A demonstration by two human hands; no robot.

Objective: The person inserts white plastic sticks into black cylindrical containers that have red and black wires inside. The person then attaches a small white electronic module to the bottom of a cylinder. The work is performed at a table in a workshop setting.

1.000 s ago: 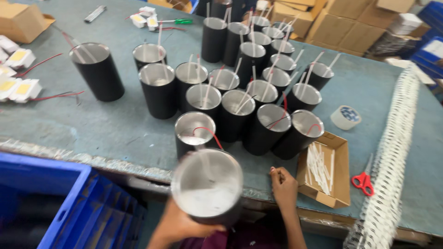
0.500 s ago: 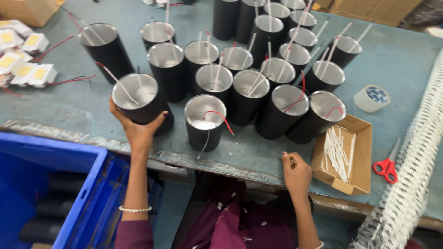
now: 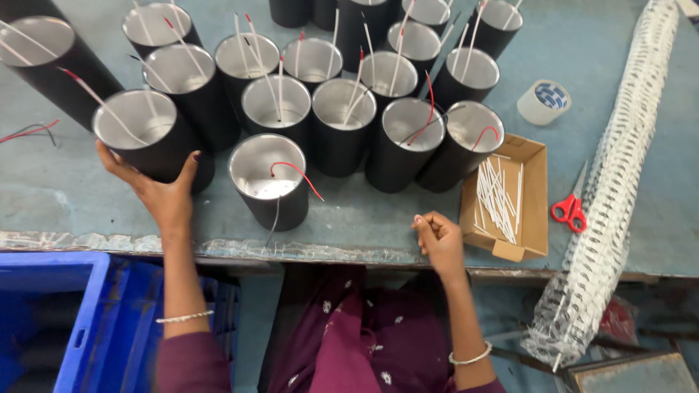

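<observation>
Gripping from the near side, our left hand [image 3: 162, 191] cups a black cylindrical can with a shiny silver inside [image 3: 145, 138], thumb on its right flank and fingers on its left, and the can stands upright on the grey-green worktable [image 3: 65, 189] at the near-left end of the group. A thin white stick with a red tip [image 3: 102, 105] leans out of its open mouth toward the far left. Our right hand [image 3: 439, 239] is curled into a loose fist at the near edge of the table, holding nothing we can make out and touching no can.

Just right of the held can stands another black can with a curling red wire [image 3: 269, 182], apart from the rest by a small gap. Behind both, many more open black cans [image 3: 342, 124] stand packed together in rows, most with white sticks or red wires poking out.

To the right of our right hand lies a shallow brown cardboard box [image 3: 531, 218] holding loose white sticks [image 3: 497, 193]. Further right we see red-handled scissors [image 3: 569, 209], a roll of pale tape [image 3: 543, 102] far of them, and a long bundle wrapped in clear plastic [image 3: 619, 196]. A blue plastic crate [image 3: 51, 320] sits below the table at near left.
</observation>
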